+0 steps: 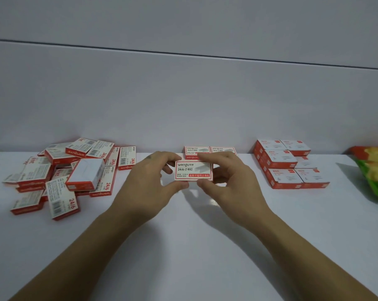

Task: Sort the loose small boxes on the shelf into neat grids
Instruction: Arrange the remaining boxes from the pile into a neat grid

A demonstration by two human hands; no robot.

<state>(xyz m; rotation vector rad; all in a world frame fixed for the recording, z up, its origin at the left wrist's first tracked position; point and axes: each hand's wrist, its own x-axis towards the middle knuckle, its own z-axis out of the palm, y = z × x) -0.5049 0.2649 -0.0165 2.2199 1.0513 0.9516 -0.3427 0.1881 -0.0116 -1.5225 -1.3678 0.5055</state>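
Note:
A small white and red staple box (pixel 193 171) is held face up between both hands just above the white shelf (pixel 183 235). My left hand (pixel 149 187) pinches its left edge, my right hand (pixel 231 183) its right edge. Behind it, three matching boxes (pixel 209 151) lie flat in a small grid by the back wall. A loose heap of several staple boxes (pixel 66 174) sprawls at the left, some tilted or upside down. A neat grid of thicker red and white boxes (pixel 288 164) sits at the right.
A green and yellow plastic bag (pixel 372 172) lies at the far right edge of the shelf. The grey back wall (pixel 183 94) rises straight behind the boxes. Bare shelf surface stretches in front of my hands.

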